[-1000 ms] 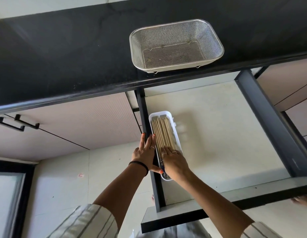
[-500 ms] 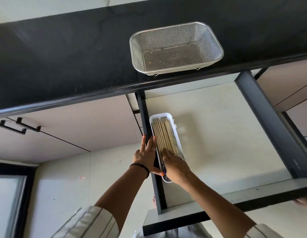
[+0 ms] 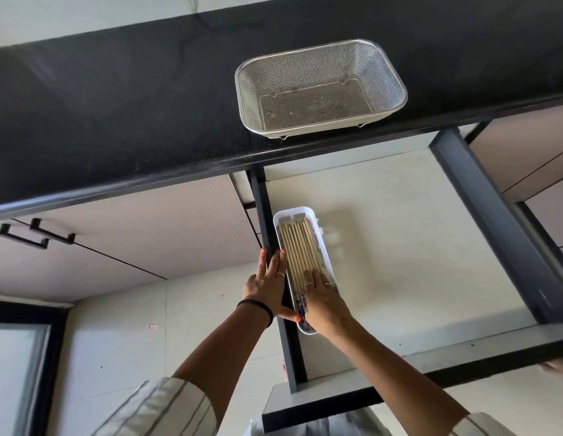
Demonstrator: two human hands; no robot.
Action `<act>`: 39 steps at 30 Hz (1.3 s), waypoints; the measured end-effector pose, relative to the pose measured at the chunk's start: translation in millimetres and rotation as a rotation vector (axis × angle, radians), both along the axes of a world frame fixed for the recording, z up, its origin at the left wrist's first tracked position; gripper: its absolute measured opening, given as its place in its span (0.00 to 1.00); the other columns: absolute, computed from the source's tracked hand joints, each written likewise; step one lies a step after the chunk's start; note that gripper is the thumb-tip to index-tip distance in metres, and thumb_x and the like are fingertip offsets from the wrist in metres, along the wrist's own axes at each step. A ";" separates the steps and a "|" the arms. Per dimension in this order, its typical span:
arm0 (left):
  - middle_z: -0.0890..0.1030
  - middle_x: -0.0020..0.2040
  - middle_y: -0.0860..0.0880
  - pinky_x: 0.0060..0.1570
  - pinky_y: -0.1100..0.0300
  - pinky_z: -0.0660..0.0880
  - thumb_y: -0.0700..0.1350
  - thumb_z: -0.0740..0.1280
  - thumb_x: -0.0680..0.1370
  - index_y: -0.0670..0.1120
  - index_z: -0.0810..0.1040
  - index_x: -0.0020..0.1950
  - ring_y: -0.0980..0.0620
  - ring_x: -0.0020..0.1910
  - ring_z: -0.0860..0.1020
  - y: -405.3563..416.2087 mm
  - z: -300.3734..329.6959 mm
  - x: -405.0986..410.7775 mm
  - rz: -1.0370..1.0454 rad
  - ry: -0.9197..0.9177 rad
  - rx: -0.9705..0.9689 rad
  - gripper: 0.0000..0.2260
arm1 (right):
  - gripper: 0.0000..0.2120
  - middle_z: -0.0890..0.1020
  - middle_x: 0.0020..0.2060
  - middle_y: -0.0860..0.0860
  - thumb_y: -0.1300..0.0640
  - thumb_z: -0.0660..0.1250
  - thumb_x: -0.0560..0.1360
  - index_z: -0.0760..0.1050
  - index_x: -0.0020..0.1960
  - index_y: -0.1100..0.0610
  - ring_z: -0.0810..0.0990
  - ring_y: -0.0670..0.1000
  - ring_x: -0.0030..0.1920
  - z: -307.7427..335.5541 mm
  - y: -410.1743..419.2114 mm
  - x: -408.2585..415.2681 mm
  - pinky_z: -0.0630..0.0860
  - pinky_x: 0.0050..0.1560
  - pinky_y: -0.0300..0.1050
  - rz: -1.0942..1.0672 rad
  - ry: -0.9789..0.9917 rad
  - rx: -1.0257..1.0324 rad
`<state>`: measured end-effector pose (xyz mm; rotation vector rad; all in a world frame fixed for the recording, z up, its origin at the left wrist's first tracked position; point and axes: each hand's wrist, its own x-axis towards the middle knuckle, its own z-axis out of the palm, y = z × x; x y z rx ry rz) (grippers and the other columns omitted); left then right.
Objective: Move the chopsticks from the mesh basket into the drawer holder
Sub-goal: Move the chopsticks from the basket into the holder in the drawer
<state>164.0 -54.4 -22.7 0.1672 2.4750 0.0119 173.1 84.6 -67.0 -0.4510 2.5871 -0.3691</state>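
Two hands worked at the white plastic holder, a long narrow tray with rounded ends that sat along the left side of the open drawer. The drawer had a pale smooth floor and dark grey metal side rails. Inside the holder the chopsticks, thin pale wooden sticks, lay side by side in a flat row running its length.

The right hand lay flat and open on the near ends of the chopsticks, fingers spread, gripping nothing. The left hand pressed open against the holder's outer left side and the drawer rail beside it, thumb hooked toward the holder's near end.

Beyond the holder, on the black stone counter, the mesh basket stood rectangular, silvery and finely woven, with no chopsticks in it.

Compared with a second earlier, both hands sat in much the same pose and the chopsticks looked equally aligned.
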 end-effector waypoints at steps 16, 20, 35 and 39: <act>0.37 0.78 0.47 0.71 0.48 0.63 0.67 0.71 0.65 0.41 0.33 0.76 0.41 0.74 0.32 -1.6 -2.2 0.0 0.006 0.006 0.013 0.60 | 0.37 0.52 0.77 0.60 0.55 0.65 0.77 0.46 0.76 0.63 0.51 0.58 0.77 -0.1 -0.2 -2.5 0.53 0.77 0.52 -0.016 0.011 -0.053; 0.36 0.78 0.47 0.70 0.48 0.64 0.67 0.71 0.65 0.41 0.34 0.77 0.41 0.74 0.32 -1.5 -1.9 1.2 -0.003 -0.001 0.006 0.60 | 0.33 0.52 0.77 0.59 0.55 0.64 0.76 0.53 0.76 0.62 0.53 0.59 0.77 -1.4 2.2 0.1 0.53 0.76 0.53 0.058 0.032 -0.010; 0.36 0.78 0.48 0.72 0.47 0.61 0.67 0.71 0.65 0.42 0.33 0.76 0.42 0.75 0.32 -1.3 -1.7 1.3 0.018 0.003 0.027 0.60 | 0.38 0.49 0.78 0.58 0.52 0.65 0.76 0.48 0.77 0.62 0.51 0.57 0.77 -3.3 -1.3 -4.0 0.54 0.77 0.54 0.110 0.002 0.034; 0.37 0.78 0.48 0.72 0.47 0.61 0.67 0.71 0.65 0.42 0.34 0.76 0.42 0.75 0.32 -2.3 -2.6 1.1 0.016 0.010 0.026 0.60 | 0.39 0.49 0.78 0.57 0.50 0.66 0.75 0.48 0.77 0.61 0.51 0.57 0.77 -4.4 -0.2 -1.5 0.54 0.77 0.54 0.105 0.015 0.019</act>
